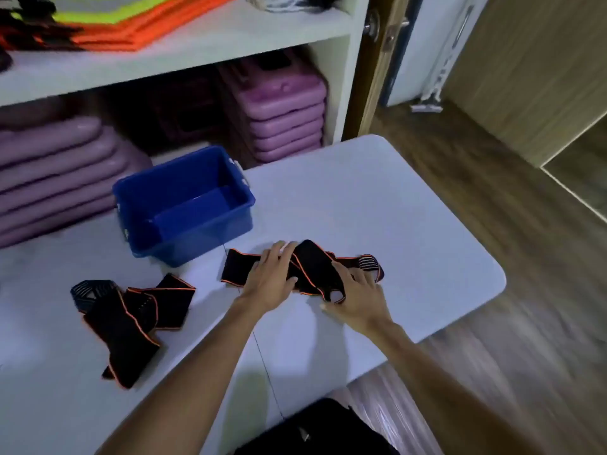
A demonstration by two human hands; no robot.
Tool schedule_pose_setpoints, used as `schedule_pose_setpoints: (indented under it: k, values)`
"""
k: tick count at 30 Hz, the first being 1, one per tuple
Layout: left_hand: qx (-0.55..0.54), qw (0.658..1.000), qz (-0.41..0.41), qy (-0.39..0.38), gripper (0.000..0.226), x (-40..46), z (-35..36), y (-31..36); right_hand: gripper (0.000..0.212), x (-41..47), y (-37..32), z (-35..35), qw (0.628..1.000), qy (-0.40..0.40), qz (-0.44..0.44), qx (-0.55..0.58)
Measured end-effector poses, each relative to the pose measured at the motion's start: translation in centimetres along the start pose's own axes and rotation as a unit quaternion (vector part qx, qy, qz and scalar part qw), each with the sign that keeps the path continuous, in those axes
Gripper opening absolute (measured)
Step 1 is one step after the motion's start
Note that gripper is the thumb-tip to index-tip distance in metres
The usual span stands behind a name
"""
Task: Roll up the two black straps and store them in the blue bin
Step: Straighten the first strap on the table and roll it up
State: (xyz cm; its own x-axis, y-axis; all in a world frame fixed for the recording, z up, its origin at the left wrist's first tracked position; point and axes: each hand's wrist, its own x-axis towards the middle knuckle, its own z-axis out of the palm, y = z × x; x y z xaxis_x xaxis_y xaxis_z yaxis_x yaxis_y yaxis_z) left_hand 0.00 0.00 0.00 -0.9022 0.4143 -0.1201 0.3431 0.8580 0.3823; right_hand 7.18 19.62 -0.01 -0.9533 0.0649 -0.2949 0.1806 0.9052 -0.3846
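Two black straps with orange edges lie loose on the white table point(377, 205). One strap point(315, 267) lies crumpled at the table's middle. My left hand point(271, 280) rests flat on its left part with fingers stretched out. My right hand point(356, 292) lies on its right part, fingers spread, thumb near a folded loop. The other strap point(131, 320) lies tangled to the left, untouched. The blue bin point(187, 205) stands behind the straps, with nothing inside it.
White shelves point(184, 50) behind the table hold purple stacked steps point(282, 106), purple mats point(56, 172) and orange and yellow vests point(138, 18). The table's rounded right edge drops to a wooden floor point(492, 224). A black item point(315, 428) sits at the near edge.
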Motion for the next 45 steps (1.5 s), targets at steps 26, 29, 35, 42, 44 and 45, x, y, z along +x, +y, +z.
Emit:
schedule_pose_setpoints:
  k: [26, 29, 35, 42, 44, 45]
  values:
    - [-0.273, 0.957, -0.047, 0.090, 0.054, -7.7, -3.3, 0.6, 0.042, 2.8, -0.7, -1.0, 0.943, 0.015, -0.094, 0.319]
    - [-0.068, 0.997, -0.010, 0.044, 0.074, -8.3, -4.6, -1.2, 0.041, 3.0, 0.1, -1.9, 0.939, 0.011, -0.097, 0.329]
    - [0.125, 0.991, -0.029, 0.026, 0.068, -10.9, -4.5, -6.8, 0.042, 3.1, 3.3, -3.0, 0.954, 0.089, -0.048, 0.281]
    - [0.141, 0.988, -0.053, 0.018, 0.070, -15.0, -3.3, -9.6, 0.028, 3.0, 5.3, -3.3, 0.964, 0.086, 0.008, 0.250]
    - [0.143, 0.988, -0.054, 0.001, 0.072, -15.8, -2.6, -9.9, 0.028, 2.5, 5.3, -2.8, 0.978, 0.040, -0.004, 0.205]
    - [0.147, 0.988, -0.051, -0.008, 0.072, -16.0, -2.0, -10.0, 0.028, 2.3, 5.4, -2.4, 0.984, 0.025, -0.014, 0.176]
